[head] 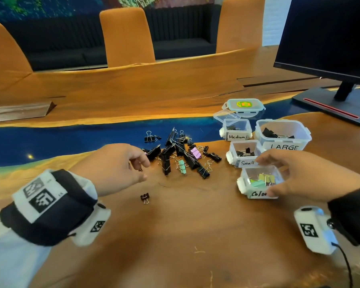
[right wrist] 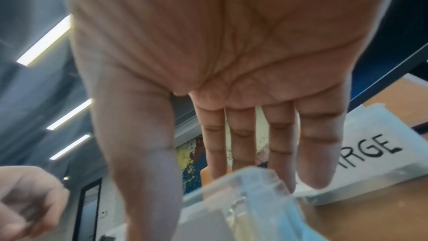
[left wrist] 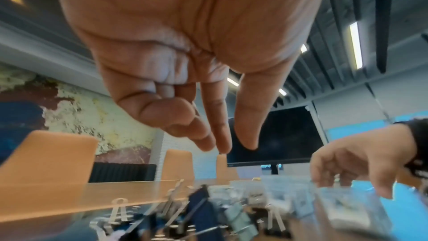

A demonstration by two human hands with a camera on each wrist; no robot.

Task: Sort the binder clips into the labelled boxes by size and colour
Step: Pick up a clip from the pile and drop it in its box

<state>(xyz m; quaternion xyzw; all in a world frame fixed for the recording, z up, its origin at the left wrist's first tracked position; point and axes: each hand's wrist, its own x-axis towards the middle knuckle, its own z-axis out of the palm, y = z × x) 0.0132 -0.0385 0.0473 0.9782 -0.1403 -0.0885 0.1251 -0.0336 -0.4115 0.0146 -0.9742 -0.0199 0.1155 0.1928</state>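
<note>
A pile of mostly black binder clips (head: 179, 154) lies mid-table, with a pink clip (head: 195, 152) and a mint clip (head: 182, 166) among them. One small black clip (head: 144, 198) lies apart, nearer me. My left hand (head: 143, 170) hovers at the pile's left edge, its fingers loosely curled with nothing plainly held; in the left wrist view the left hand (left wrist: 236, 146) points down with thumb and forefinger apart. My right hand (head: 267, 176) arches over the Colour box (head: 258, 193), thumb on its near wall, fingers at its far rim. The box holds pastel clips.
Behind the Colour box stand the Small box (head: 246, 162), the Medium box (head: 236, 137) and the Large box (head: 284, 146), each holding black clips. A loose lid (head: 245, 104) lies further back. A monitor (head: 330, 38) on its base (head: 330, 104) fills the far right.
</note>
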